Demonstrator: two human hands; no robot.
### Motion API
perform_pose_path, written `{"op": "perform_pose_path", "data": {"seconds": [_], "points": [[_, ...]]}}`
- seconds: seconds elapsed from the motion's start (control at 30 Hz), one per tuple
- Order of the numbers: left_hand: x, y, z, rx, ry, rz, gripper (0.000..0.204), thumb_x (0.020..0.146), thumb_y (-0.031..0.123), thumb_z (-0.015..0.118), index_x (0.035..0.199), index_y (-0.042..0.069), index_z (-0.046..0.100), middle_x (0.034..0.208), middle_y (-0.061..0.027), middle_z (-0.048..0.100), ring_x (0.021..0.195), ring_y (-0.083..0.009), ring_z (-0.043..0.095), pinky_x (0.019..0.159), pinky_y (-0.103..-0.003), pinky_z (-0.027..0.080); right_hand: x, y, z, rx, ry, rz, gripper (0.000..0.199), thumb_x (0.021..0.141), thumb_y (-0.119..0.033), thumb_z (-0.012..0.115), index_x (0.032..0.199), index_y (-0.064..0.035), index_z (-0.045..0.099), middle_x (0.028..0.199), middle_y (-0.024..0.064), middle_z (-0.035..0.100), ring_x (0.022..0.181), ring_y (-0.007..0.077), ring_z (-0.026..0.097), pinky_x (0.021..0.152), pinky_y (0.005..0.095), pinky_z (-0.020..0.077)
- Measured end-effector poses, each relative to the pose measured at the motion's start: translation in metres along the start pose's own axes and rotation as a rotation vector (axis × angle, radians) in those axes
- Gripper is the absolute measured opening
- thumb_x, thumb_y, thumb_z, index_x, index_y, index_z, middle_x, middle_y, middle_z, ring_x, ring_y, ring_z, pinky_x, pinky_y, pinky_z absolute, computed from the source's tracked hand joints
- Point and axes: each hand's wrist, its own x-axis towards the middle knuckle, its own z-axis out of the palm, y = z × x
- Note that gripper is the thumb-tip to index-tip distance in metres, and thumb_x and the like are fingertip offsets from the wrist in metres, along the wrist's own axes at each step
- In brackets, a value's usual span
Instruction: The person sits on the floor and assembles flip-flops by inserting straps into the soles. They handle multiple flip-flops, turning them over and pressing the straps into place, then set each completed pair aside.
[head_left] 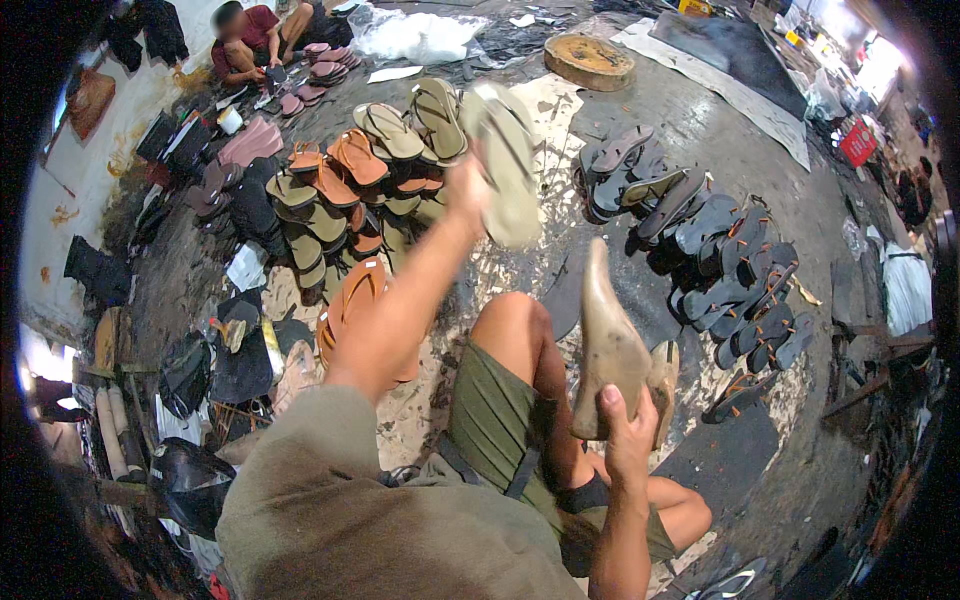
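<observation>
Near the stacked sandals (335,185), I have the blurred left hand (466,192) closed around an olive sandal (510,190); the right hand (630,428) clasps a toe-up foot form (608,345). Setting the sandal aside seems underway; next calls for steady lowering, then loosening.

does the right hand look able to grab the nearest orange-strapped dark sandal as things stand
Probably not straight away: the right hand is closed around a foot-shaped form, which seems to take up its grip, and the dark sandal lies apart, farther right.
</observation>
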Motion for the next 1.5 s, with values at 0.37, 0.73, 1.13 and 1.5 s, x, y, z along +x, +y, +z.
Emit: {"op": "perform_pose_path", "data": {"seconds": [0.37,0.73,1.13,1.5], "points": [[0.129,-0.141,-0.086,1.303,-0.529,0.003,0.055,0.099,0.049,0.058,0.132,0.005,0.058,0.104,-0.0117,0.067,0.086,-0.0261,0.066,0.069,-0.044,0.055,0.026,0.111,-0.067,-0.357,0.234,0.089,0.052,0.096,-0.036,0.073,0.128,0.0039,0.063,0.108,0.0211,0.074,0.099,0.0287,0.071,0.09,0.0401,0.0535],[0.019,-0.193,-0.011,1.491,-1.038,-0.417,0.06,0.079,0.044,0.089,0.116,0.002,0.07,0.103,-0.0096,0.071,0.104,-0.0216,0.065,0.092,-0.035,0.051,0.038,0.108,-0.067,-0.366,0.325,-0.023,0.045,0.097,-0.024,0.069,0.135,-0.0009,0.061,0.138,0.0216,0.06,0.124,0.0337,0.06,0.106,0.0415,0.0475],[-0.251,-0.097,0.054,0.287,-0.901,-0.857,0.03,0.103,0.027,0.066,0.122,0.004,0.067,0.113,-0.0048,0.07,0.109,-0.0173,0.064,0.093,-0.034,0.05,0.033,0.022,-0.058,0.687,0.309,-0.226,0.038,0.105,-0.021,0.063,0.135,-0.0008,0.052,0.119,0.0046,0.067,0.106,0.0153,0.064,0.096,0.0326,0.0523],[-0.244,-0.037,0.062,0.853,-1.182,-0.069,0.049,0.092,0.01,0.075,0.14,0.015,0.066,0.144,-0.0081,0.054,0.127,-0.0226,0.054,0.101,-0.034,0.047,-0.035,0.021,-0.085,0.34,-0.147,-0.011,0.037,0.102,-0.015,0.066,0.133,0.0017,0.055,0.112,0.0054,0.066,0.105,0.0125,0.061,0.092,0.0296,0.051]]}}
